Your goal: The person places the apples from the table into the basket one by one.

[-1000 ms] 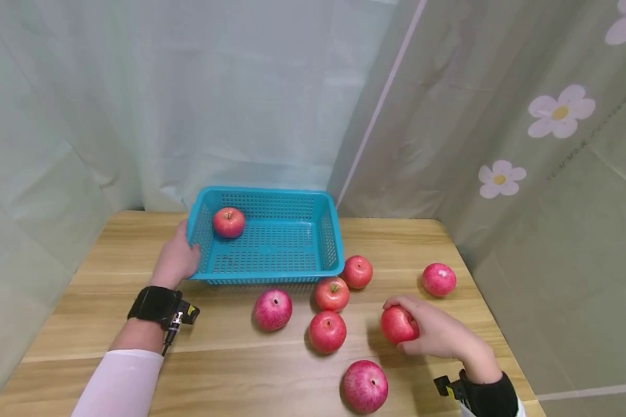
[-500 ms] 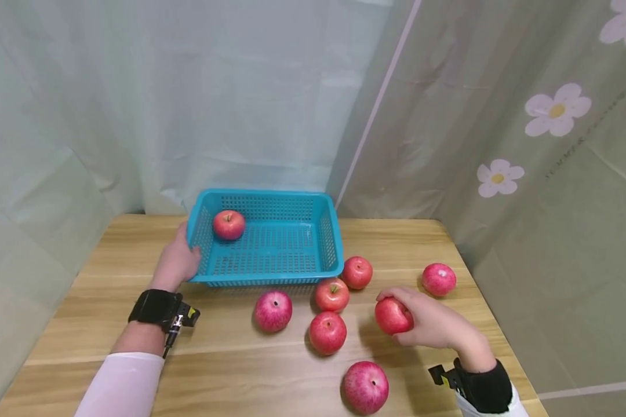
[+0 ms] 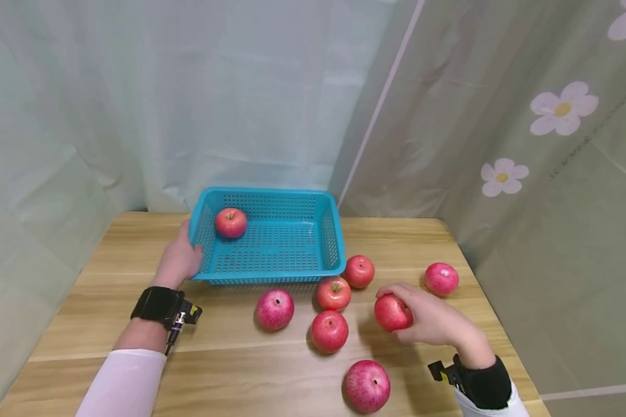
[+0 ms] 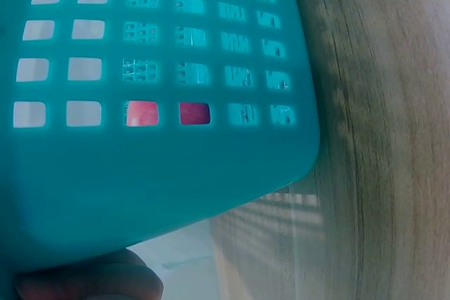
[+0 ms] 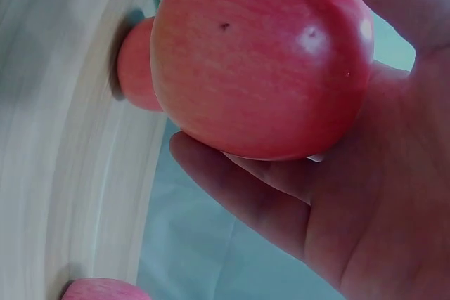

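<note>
My left hand grips the left end of a blue plastic basket, thumb over the rim. One red apple lies inside, at the basket's left; bits of its red show through the mesh in the left wrist view. On the right, my right hand holds another red apple between thumb and fingers, above the table. In the right wrist view this held apple fills the grasp, with fingers along its side and the palm behind it.
Several apples lie on the wooden table: three in a row off the basket's front right corner, a darker one before the basket, one near the front, one at far right. A curtain hangs behind.
My right hand has shifted slightly left and away from me with the apple in its grip. The left hand and the basket stay where they were.
</note>
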Tool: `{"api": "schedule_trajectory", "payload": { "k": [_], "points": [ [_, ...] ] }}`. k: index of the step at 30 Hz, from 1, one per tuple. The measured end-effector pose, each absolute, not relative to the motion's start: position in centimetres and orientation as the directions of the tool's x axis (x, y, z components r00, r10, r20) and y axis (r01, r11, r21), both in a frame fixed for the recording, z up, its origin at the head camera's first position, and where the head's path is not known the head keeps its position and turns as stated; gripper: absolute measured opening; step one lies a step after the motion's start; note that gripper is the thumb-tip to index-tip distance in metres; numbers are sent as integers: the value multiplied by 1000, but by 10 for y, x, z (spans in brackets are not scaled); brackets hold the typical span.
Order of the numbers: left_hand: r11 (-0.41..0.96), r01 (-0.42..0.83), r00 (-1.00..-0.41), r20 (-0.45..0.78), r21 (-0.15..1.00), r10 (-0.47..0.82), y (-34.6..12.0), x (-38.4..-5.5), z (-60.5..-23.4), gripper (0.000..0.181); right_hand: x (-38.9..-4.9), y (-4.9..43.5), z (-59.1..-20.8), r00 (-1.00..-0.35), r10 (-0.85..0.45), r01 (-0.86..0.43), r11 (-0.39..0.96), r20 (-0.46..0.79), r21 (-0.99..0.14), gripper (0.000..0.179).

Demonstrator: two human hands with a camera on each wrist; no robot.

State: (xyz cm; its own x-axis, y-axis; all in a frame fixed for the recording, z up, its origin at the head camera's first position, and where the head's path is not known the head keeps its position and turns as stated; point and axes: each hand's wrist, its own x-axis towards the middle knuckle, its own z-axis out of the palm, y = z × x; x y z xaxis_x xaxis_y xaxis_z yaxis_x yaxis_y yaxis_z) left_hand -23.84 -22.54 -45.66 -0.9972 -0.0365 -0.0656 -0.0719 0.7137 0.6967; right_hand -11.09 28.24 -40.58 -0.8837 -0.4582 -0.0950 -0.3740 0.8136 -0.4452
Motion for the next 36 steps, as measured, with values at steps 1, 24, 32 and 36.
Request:
{"api": "schedule_trajectory", "payload": {
  "k": [1, 24, 32, 36],
  "points": [
    [715, -69, -997, -62, 696, -35, -225, -239, -457, 69, -112, 282, -405, -881, -465, -384, 809, -87, -446, 70],
    [706, -58, -998, -49, 706, -34, -227, -242, -460, 67, -163, 209, -359, -720, -689, -597, 677, -86, -432, 72],
    [728, -71, -997, -58, 682, -43, -228, -241, -459, 69, -184, 176, -352, -675, -736, -654, 625, -43, -426, 68],
    [720, -70, -997, -60, 690, -39, -227, -241, -458, 69, -188, 164, -348, -669, -741, -660, 625, -52, -417, 65]
  ]
}}
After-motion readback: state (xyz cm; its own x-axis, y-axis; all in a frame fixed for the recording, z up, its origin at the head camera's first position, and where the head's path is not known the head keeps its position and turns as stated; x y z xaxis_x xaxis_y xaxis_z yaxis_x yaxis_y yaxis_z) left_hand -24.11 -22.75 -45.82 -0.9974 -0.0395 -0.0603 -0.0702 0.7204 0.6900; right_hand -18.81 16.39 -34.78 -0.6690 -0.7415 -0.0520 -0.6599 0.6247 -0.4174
